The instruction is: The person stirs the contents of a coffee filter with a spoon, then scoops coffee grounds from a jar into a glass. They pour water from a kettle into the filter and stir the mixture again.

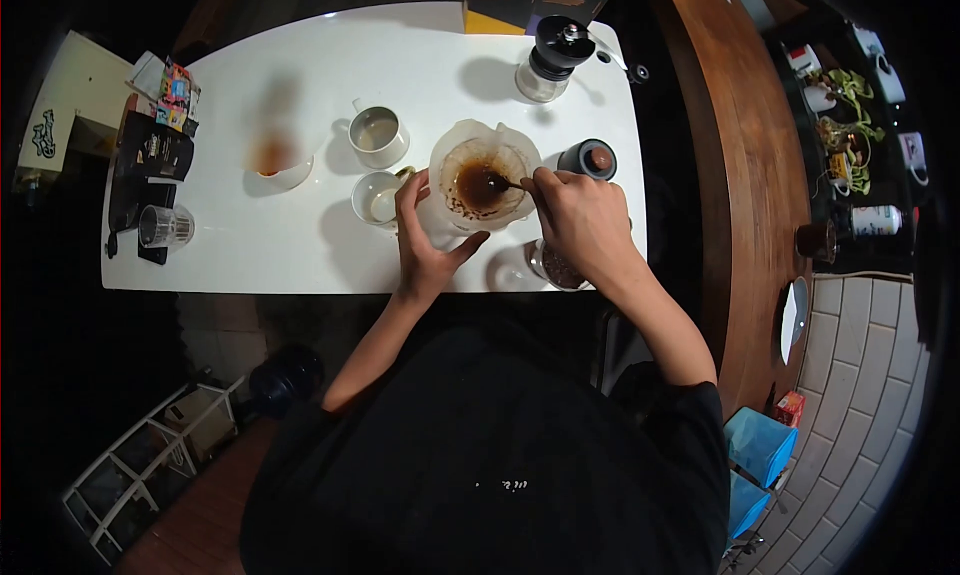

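A pale paper filter [470, 137] sits in a dripper near the table's front, with dark brown coffee [475, 187] pooled inside and wet grounds along its wall. My right hand [588, 218] grips a dark spoon [512, 185], whose far end dips into the coffee. Beside the dripper's left side my left hand [428, 260] is cupped with fingers and thumb apart, fingertips right at the rim. Just left of those fingers stands a white cup [376, 201]. Below my right hand, a glass jar [556, 267] of dark contents is partly covered.
Behind the white cup is a metal mug [378, 140]. A hand coffee grinder [550, 63] stands at the back right, a dark round container [588, 161] nearer. Leftward are a cup [292, 175], partly behind a blurred patch, a clear glass [166, 227] and a black bag [160, 153].
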Demonstrator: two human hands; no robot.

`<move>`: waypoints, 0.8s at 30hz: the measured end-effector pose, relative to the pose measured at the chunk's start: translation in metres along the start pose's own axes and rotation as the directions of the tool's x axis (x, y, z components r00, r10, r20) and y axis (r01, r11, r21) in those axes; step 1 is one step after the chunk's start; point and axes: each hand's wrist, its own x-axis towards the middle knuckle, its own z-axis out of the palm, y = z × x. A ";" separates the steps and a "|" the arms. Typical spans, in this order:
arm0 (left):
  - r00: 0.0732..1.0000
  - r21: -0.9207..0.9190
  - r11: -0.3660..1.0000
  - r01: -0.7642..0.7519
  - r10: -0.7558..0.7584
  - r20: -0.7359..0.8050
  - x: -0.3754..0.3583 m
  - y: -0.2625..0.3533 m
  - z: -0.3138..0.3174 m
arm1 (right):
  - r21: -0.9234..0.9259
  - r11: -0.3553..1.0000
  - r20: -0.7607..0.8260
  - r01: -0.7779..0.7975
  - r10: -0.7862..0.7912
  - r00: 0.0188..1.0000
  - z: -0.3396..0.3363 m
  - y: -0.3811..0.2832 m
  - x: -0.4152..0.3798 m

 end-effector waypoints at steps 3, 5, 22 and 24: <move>1.000 0.027 0.999 -0.026 0.026 0.003 0.003 0.000 0.002 | 0.036 0.998 0.047 -0.042 0.040 0.998 0.001 -0.004 0.000; 0.999 0.006 1.000 -0.006 0.006 0.051 0.001 -0.004 0.001 | 0.109 0.989 0.056 -0.098 0.092 0.994 0.001 -0.006 0.000; 0.995 0.015 0.998 -0.060 0.058 0.087 0.011 -0.007 -0.001 | 0.492 0.800 0.184 -0.343 0.289 0.939 -0.014 -0.001 -0.007; 0.994 0.029 0.997 -0.065 0.062 0.088 0.009 -0.009 -0.001 | 0.496 0.802 0.180 -0.334 0.282 0.942 -0.012 0.000 -0.009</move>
